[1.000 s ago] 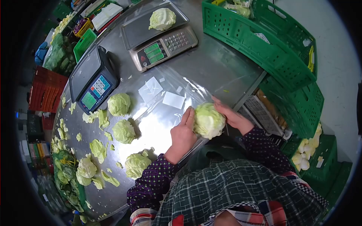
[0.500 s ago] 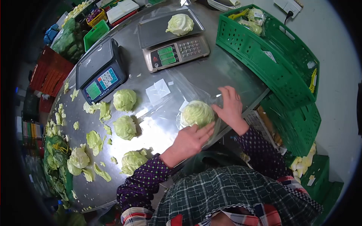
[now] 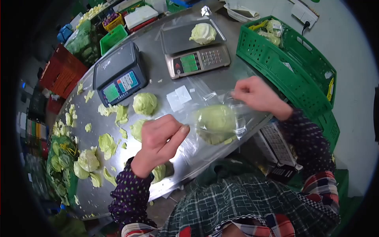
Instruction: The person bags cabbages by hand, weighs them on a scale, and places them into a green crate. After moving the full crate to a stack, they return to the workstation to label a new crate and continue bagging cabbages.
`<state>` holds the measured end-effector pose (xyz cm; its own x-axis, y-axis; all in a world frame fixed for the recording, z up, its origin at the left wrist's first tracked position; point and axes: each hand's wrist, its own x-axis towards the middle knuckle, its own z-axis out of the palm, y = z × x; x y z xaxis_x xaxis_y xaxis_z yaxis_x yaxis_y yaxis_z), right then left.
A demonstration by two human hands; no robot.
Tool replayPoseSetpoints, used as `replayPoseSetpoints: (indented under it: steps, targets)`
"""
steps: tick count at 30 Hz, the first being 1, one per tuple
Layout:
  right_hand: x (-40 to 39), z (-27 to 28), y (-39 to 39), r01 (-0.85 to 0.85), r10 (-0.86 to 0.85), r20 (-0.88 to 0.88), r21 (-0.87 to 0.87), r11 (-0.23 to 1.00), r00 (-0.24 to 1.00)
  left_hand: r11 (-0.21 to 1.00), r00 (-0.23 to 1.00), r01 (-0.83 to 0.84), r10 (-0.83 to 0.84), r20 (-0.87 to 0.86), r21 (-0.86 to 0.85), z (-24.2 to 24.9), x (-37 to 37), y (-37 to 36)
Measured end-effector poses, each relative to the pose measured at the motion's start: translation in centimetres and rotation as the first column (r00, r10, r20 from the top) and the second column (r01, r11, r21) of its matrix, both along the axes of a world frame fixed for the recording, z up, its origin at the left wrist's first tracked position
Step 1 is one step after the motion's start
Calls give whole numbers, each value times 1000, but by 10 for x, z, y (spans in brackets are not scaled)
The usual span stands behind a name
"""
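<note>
A pale green cabbage (image 3: 215, 125) rests near the table's edge with clear plastic film (image 3: 239, 122) drawn across it. To its right, my right hand (image 3: 258, 98) is closed, pinching the film's upper right end. My left hand (image 3: 162, 138) is closed too, raised left of the cabbage, thumb and fingers pinched at the film's left end; the film there is barely visible. Behind my left hand, a second cabbage (image 3: 136, 129) is partly hidden, with another cabbage (image 3: 145, 104) above it. More plastic film (image 3: 203, 89) lies flat beyond the wrapped cabbage, beside white paper labels (image 3: 179, 98).
A silver scale (image 3: 197, 61) carries a cabbage (image 3: 203, 33); a dark scale (image 3: 119, 75) stands left of it. Green crates (image 3: 286, 67) rise at the right. Loose leaves (image 3: 107, 145) and a trimmed cabbage (image 3: 87, 160) lie on the metal table's left side.
Both hands have come off the cabbage and moved apart, left hand leftward, right hand up and right. Fingers have closed, and the film is now stretched over the cabbage. The view has shifted.
</note>
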<state>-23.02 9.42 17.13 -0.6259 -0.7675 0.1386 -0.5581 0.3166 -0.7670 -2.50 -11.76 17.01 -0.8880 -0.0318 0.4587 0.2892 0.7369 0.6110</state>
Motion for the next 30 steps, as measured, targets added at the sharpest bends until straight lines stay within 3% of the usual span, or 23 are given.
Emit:
replayPoseSetpoints:
  steps: [1,2,3,5,6,7,9,10,11,13,14,15,17,18,21,23,25,26,27,28,30]
  targets:
    - [1,23,-2,-83,84,-19,76,994,996,996,991,75,-80,-107,-47,21,1,-1]
    - [16,46,2,-90,90,-5,-38,995,996,986,968,144,-158,-194,-84,29,3,0]
    - [21,44,3,-76,77,10,-35,996,997,984,969,158,-170,-180,-77,28,7,-3]
    - [17,39,-1,-6,2,-122,-34,999,993,1000,993,-17,15,-119,-21,25,9,-15]
    - [15,28,-9,-9,12,-21,113,994,1000,979,999,-41,44,-15,199,24,10,-15]
    - [22,30,-4,0,3,-23,107,994,1000,981,999,-32,36,-17,193,26,15,-14]
    - [46,59,-2,-121,120,34,24,992,992,981,976,174,-159,-151,90,30,26,-9]
    - [47,51,-2,-132,125,-61,-128,983,990,978,969,178,-155,-191,110,22,31,-15]
    - [41,36,0,-118,114,-37,-126,985,993,996,995,-91,91,-32,12,21,35,-17]
    - [25,10,-5,-100,85,114,141,985,990,915,968,-215,153,200,342,12,35,-23]
    - [26,16,-3,-87,91,-22,145,986,996,965,966,-217,191,173,147,15,45,-16]
    - [34,31,0,-97,98,0,177,979,995,982,999,-38,37,9,187,4,47,-10]
    - [35,15,8,-59,56,29,141,988,998,967,996,-87,83,26,238,-2,62,2]
    - [34,4,15,-75,73,21,138,988,997,937,997,-73,59,52,342,-18,69,4]
    - [44,-40,55,-223,233,18,362,905,972,969,974,-48,-7,224,241,-44,92,43]
    - [52,-39,83,-319,305,109,473,821,946,977,990,39,-66,124,208,-63,106,66]
    - [62,-17,99,-239,356,-66,628,740,932,998,992,14,-22,121,68,-61,117,91]
    - [72,-12,101,-214,360,-287,435,875,888,1000,997,12,-11,79,-6,-64,122,102]
    - [84,-4,94,-289,377,-286,304,908,881,996,999,10,-7,32,-88,-67,124,112]
    - [99,-1,83,-351,384,-285,161,923,879,987,1000,13,-12,8,-157,-70,125,120]
    - [128,-16,66,-554,544,-261,42,832,797,959,998,-8,-8,-55,-284,-81,127,130]
